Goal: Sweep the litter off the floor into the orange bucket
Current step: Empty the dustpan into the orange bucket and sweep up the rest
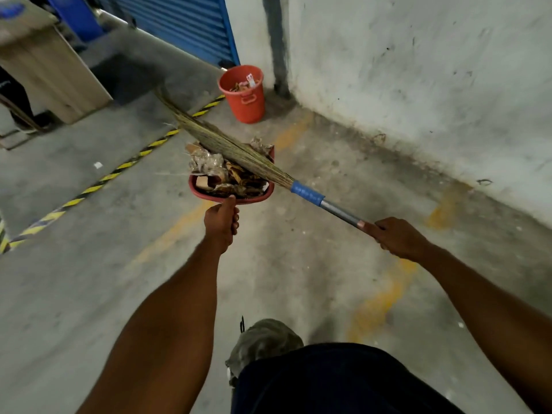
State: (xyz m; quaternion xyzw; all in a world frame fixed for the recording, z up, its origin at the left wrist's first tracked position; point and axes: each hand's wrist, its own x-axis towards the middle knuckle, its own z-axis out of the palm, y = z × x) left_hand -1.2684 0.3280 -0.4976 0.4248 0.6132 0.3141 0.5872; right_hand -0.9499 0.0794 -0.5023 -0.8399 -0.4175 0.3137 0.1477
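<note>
Orange bucket (242, 94) upright on the floor (89, 294), tucked close to the wall corner, with some rubbish already inside. Straight ahead of the red dustpan (206, 194) and a little to the right, well apart from it. Nearer to the left hand (221, 224) than to the right hand (398, 237).

Left fingers (236, 219) curled tight round the dustpan's handle, holding the pan up, most likely off the floor. Pan piled high with litter (209, 168): dry leaves, wrappers, bits of card. Right fingers (378, 228) wrapped round the end of the broom (227, 144) handle. Broom long and slanting, from near right up to far left, bristles lying across the pile and pressing it down.

Looks like the carrying step. Next, probably: pan forward and over the bucket's open top, then tipped away. Could lose loose bits off the front edge with the broom lifted too soon. One small white scrap (98, 165) lying on the floor beside the yellow-and-black stripe (112, 175).
</note>
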